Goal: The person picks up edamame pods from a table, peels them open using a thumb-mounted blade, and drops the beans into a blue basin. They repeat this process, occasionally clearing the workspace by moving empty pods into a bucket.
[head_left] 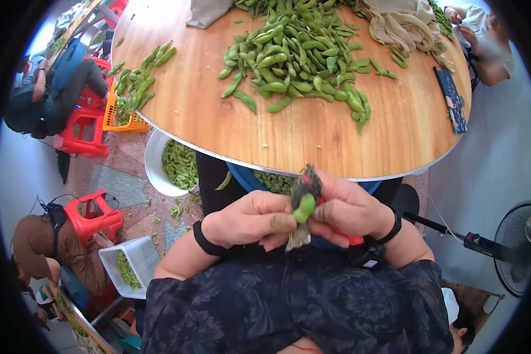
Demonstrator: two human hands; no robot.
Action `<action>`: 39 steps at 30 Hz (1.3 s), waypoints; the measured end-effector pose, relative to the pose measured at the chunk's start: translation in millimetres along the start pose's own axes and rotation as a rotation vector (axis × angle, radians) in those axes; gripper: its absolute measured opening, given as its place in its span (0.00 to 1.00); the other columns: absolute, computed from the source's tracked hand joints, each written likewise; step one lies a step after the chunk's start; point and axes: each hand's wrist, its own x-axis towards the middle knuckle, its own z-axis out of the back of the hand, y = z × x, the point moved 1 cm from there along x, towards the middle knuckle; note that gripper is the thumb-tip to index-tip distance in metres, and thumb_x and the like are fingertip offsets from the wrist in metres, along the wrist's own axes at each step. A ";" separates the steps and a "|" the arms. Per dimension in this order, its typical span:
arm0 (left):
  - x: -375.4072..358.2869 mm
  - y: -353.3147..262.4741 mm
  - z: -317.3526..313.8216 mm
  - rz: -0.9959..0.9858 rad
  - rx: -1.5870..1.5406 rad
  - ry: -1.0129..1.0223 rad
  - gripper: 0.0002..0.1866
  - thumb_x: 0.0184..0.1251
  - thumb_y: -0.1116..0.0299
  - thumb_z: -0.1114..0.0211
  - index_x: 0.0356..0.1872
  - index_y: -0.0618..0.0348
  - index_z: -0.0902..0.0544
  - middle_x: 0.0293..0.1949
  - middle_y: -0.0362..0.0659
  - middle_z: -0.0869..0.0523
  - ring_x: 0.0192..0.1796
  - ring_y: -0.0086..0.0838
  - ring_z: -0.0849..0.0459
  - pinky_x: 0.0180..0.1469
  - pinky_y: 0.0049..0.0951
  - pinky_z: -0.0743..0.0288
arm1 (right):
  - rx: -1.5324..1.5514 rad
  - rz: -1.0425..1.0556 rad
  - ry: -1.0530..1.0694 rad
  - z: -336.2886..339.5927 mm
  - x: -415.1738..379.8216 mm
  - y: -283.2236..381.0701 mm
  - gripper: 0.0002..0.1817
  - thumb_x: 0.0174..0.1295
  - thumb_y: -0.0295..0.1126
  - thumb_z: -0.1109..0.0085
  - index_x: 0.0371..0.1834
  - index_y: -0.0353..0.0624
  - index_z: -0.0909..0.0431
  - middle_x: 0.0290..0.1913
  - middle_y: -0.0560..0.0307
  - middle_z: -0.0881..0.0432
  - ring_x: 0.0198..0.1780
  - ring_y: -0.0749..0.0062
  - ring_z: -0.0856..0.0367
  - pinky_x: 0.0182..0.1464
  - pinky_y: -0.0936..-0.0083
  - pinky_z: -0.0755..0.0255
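I have one green pod (304, 208) pinched between my two hands, just off the near edge of the tabletop (194, 124). My left hand (251, 219) has thumb and finger closed on its lower end; the grip of my right hand (351, 213) is closed on it too, thumb against its side. A dark, ragged piece (306, 180) shows right behind the pod, but I can't tell what it is.

I'd judge the step in hand to be the opening of this pod, and the next move seems to call for a firm squeeze with both thumbs.

Under the near edge sits a blue tub (239, 174), partly hidden by the tabletop and my hands, with small pale-green pieces in it that look like loose beans. On the floor past the near edge's left part stands a white bucket (155, 167) with green pods or husks in it. Farther out, a white basket (113, 259) lies tilted with more green stuff inside, and an orange basket (137, 123) by the left edge holds some as well. A big heap of pods (295, 56) lies toward the far edge.
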 end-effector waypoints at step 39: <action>1.5 11.1 6.6 -0.004 0.282 -0.073 0.19 0.75 0.67 0.52 0.21 0.63 0.27 0.15 0.36 0.27 0.18 0.17 0.30 0.23 0.22 0.34 | -1.550 0.489 -0.400 -0.5 -1.4 -19.5 0.12 0.52 0.27 0.40 0.38 0.37 0.28 0.24 0.55 0.28 0.25 0.62 0.22 0.23 0.71 0.27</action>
